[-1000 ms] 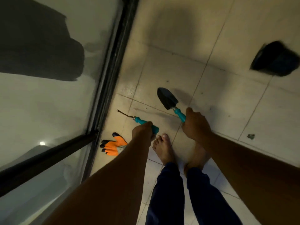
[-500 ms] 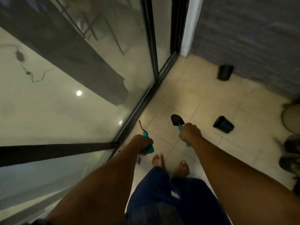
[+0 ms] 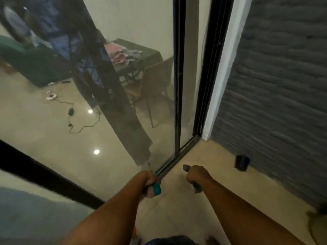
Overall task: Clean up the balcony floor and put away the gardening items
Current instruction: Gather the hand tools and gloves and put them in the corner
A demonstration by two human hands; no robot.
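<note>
My left hand [image 3: 147, 183] grips the teal handle of a small garden fork [image 3: 156, 187], whose thin metal tip pokes up past my knuckles. My right hand [image 3: 196, 175] grips the teal handle of a small black trowel [image 3: 186, 167]; only the blade's tip shows above my fist and a bit of handle below it. Both tools are lifted off the beige tiled balcony floor [image 3: 221, 175]. A small black plant pot [image 3: 242, 162] stands on the floor by the grey wall. An orange scrap [image 3: 134, 230], partly hidden by my left arm, shows near the bottom.
A glass sliding door with a black frame [image 3: 177, 82] runs along the left, with its track [image 3: 174, 164] at floor level. A grey textured wall [image 3: 283, 89] closes the right side. A blurred rounded object [image 3: 318, 225] sits at the bottom right edge.
I have straightened up with the fork and trowel lifted from the floor. My view has swung up towards the door and corner; my feet and one of two black pots have left the view.
</note>
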